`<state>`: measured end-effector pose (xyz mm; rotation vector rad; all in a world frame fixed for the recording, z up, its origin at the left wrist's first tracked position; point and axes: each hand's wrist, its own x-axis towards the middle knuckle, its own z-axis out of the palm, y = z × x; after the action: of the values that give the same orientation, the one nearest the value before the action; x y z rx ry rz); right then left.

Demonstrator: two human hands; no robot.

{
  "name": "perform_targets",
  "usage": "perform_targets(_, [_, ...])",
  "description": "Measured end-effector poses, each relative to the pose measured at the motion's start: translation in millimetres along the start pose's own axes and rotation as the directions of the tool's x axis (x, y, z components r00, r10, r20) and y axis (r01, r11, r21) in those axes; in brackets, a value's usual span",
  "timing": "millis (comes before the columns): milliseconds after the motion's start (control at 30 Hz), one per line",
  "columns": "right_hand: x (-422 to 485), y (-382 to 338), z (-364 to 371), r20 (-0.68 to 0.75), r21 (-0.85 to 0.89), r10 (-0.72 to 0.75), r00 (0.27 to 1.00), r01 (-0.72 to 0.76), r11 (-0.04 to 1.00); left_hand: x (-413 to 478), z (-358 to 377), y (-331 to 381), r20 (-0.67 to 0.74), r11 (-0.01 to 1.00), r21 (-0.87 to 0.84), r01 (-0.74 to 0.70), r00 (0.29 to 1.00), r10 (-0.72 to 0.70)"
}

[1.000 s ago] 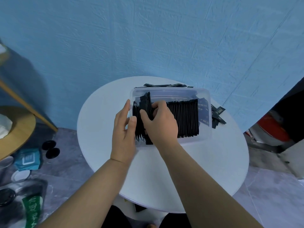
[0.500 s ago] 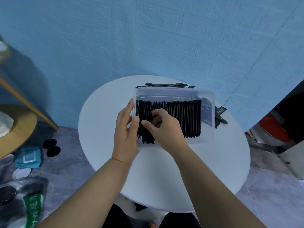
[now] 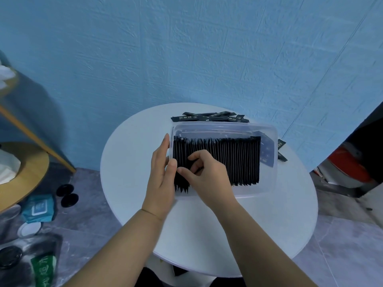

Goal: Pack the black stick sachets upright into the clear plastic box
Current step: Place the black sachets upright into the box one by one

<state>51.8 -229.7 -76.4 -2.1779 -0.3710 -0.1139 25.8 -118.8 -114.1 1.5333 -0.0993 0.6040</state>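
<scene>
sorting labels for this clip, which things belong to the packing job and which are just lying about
Job: clear plastic box, packed sachets, loose sachets behind it, left hand, right hand.
Lying about: teal packet, two black discs, wooden side table.

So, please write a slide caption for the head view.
Right hand pinches black stick sachets standing upright in clear plastic box; left hand rests against its side.

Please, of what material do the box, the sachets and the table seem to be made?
Box: clear, slightly frosted plastic, probably; its contents show through the walls.
Sachets: thin black film or foil laminate, matte with a faint sheen; the ends look serrated, exact material uncertain.
Table: smooth white top, satin; painted wood or laminate, cannot tell.
</scene>
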Motion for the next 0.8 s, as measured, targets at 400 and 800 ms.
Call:
perform_targets(400, [2.7, -6.1, -8.0, 0.099, 0.219, -0.021, 0.995, -0.001, 0.976, -0.7, 0.8, 1.0, -0.007, 0.999, 0.051, -0.006, 1.0, 0.006])
perform_targets(800, [2.8, 4.8, -13.9, 0.152, 0.137, -0.038, 0.988, 0.017, 0.99, -1.9, 11.9, 17.8, -0.077, 0.985, 0.009, 0.175, 0.982, -0.174])
